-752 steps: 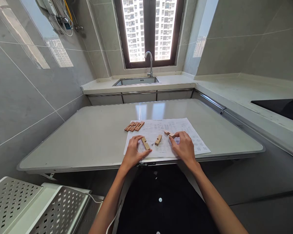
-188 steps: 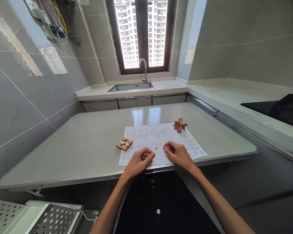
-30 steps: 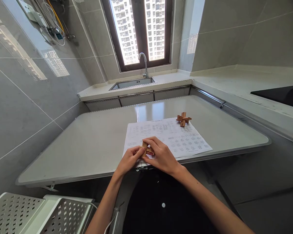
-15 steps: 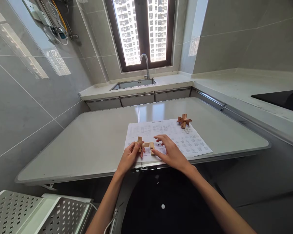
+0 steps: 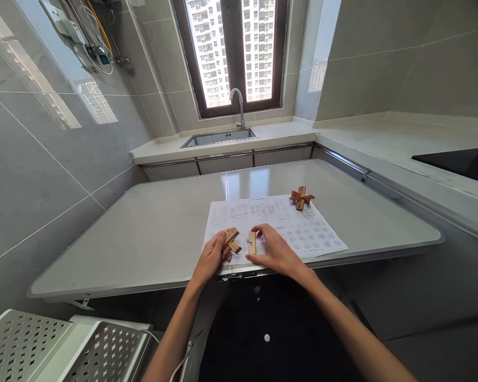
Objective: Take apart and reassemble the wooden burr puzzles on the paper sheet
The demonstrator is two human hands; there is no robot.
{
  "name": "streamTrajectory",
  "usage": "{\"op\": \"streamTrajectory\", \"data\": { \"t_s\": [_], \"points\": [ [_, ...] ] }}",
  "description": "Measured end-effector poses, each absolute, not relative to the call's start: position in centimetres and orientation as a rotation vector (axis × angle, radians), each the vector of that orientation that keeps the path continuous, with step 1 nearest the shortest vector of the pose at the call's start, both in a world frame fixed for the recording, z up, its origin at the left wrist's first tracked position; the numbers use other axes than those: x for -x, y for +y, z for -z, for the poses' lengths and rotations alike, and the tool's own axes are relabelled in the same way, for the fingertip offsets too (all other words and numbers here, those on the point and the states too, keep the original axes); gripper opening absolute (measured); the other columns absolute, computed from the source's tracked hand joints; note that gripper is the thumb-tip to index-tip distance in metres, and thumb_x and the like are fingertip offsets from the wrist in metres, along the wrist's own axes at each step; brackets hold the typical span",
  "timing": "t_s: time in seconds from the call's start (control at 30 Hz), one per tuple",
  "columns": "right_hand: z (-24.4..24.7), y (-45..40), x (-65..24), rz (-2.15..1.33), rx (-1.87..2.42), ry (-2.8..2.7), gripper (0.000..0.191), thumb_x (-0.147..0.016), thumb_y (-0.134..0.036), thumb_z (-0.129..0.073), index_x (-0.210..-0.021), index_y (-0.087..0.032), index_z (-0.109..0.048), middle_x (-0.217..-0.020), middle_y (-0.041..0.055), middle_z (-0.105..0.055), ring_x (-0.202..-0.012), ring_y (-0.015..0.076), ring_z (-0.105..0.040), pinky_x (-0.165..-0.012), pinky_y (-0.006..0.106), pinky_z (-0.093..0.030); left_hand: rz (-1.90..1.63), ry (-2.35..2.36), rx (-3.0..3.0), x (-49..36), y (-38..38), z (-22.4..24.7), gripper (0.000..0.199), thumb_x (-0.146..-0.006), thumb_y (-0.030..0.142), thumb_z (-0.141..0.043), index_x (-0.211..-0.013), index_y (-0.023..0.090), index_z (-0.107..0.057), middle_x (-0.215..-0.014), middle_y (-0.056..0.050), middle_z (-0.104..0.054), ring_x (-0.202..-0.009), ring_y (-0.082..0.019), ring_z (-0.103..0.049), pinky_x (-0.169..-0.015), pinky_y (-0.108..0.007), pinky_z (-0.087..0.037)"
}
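My left hand is closed around some light wooden burr puzzle pieces, which cross each other and tilt to the right. Its fingers partly cover them. A short gap to the right, a single notched wooden puzzle piece stands lengthwise, pinched between the thumb and fingers of my right hand. The notch faces left. Both hands are over a printed sheet with rows of small line diagrams. At the sheet's far right corner sits a darker, assembled wooden burr puzzle.
The sheet lies on a pale folding table with a centre seam. Beyond are a counter with a sink and tap below a window. A white perforated rack stands at lower left.
The pieces in my left hand have turned from upright to tilted. My right fingers have closed on the single piece, which is now apart from the others and turned slightly.
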State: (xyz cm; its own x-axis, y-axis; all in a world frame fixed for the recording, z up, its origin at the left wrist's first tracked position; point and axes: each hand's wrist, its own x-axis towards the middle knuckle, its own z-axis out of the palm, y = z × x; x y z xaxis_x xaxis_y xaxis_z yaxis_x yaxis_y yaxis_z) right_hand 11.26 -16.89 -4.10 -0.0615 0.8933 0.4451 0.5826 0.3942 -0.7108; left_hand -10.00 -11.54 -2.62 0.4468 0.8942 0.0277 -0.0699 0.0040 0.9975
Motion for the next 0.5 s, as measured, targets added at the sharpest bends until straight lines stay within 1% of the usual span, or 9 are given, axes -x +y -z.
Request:
{"op": "streamTrajectory", "data": {
  "t_s": [0.07, 0.13, 0.2, 0.27, 0.37, 0.43, 0.5],
  "points": [
    [3.5, -17.4, -11.2, -0.421, 1.199, -1.744, 0.057, -0.081, -0.026, -0.084, -0.127, -0.026, -0.052, -0.120, 0.0068, -0.062, -0.101, 0.0254, -0.066, -0.093, 0.046, -0.059, -0.889, 0.803, -1.350, 10.0, -11.6, 2.5, 0.065, -0.094, 0.066, -0.060, -0.129, 0.011, -0.066, -0.061, 0.008, -0.034, -0.057, -0.011, -0.032, -0.058, -0.025, -0.039],
    [2.8, -17.8, -11.0, -0.365, 1.083, -1.783, 0.058, -0.086, -0.022, -0.080, -0.134, -0.028, -0.048, -0.128, 0.0084, -0.059, -0.103, 0.0250, -0.065, -0.095, 0.047, -0.059, -0.870, 0.792, -1.356, 10.0, -11.7, 2.4, 0.064, -0.096, 0.067, -0.057, -0.123, 0.011, -0.067, -0.062, 0.008, -0.031, -0.057, -0.011, -0.032, -0.058, -0.025, -0.038],
    [2.1, -18.0, -10.6, -0.298, 0.993, -1.844, 0.057, -0.091, -0.019, -0.073, -0.140, -0.029, -0.046, -0.134, 0.0100, -0.057, -0.109, 0.0263, -0.065, -0.097, 0.047, -0.059, -0.849, 0.781, -1.367, 10.1, -11.8, 2.2, 0.060, -0.096, 0.068, -0.055, -0.113, 0.012, -0.069, -0.062, 0.008, -0.029, -0.056, -0.011, -0.032, -0.057, -0.025, -0.038],
    [1.7, -18.1, -10.1, -0.219, 0.937, -1.909, 0.057, -0.095, -0.016, -0.067, -0.145, -0.031, -0.043, -0.137, 0.0108, -0.057, -0.117, 0.0283, -0.064, -0.099, 0.048, -0.059, -0.833, 0.782, -1.372, 10.1, -12.0, 1.9, 0.056, -0.096, 0.069, -0.056, -0.097, 0.014, -0.068, -0.061, 0.008, -0.027, -0.055, -0.011, -0.032, -0.055, -0.025, -0.038],
    [1.5, -17.8, -9.5, -0.068, 0.905, -1.989, 0.058, -0.096, -0.011, -0.060, -0.148, -0.031, -0.042, -0.135, 0.0109, -0.060, -0.121, 0.0296, -0.063, -0.100, 0.050, -0.058, -0.825, 0.821, -1.368, 10.0, -12.3, 1.6, 0.056, -0.092, 0.071, -0.059, -0.077, 0.017, -0.058, -0.059, 0.008, -0.030, -0.053, -0.010, -0.035, -0.053, -0.024, -0.038],
    [1.6, -17.6, -9.2, 0.015, 0.895, -2.028, 0.057, -0.097, -0.008, -0.057, -0.148, -0.031, -0.044, -0.133, 0.0106, -0.062, -0.119, 0.0295, -0.063, -0.098, 0.050, -0.058, -0.826, 0.852, -1.366, 9.9, -12.4, 1.5, 0.058, -0.090, 0.074, -0.059, -0.072, 0.019, -0.052, -0.058, 0.008, -0.032, -0.052, -0.010, -0.036, -0.051, -0.024, -0.038],
    [1.7, -17.4, -8.9, 0.061, 0.884, -2.059, 0.056, -0.099, -0.007, -0.055, -0.148, -0.031, -0.045, -0.134, 0.0099, -0.064, -0.118, 0.0291, -0.063, -0.098, 0.050, -0.057, -0.826, 0.869, -1.364, 9.9, -12.5, 1.5, 0.061, -0.088, 0.077, -0.058, -0.071, 0.020, -0.050, -0.057, 0.008, -0.032, -0.050, -0.010, -0.036, -0.049, -0.023, -0.037]
  ]
}}
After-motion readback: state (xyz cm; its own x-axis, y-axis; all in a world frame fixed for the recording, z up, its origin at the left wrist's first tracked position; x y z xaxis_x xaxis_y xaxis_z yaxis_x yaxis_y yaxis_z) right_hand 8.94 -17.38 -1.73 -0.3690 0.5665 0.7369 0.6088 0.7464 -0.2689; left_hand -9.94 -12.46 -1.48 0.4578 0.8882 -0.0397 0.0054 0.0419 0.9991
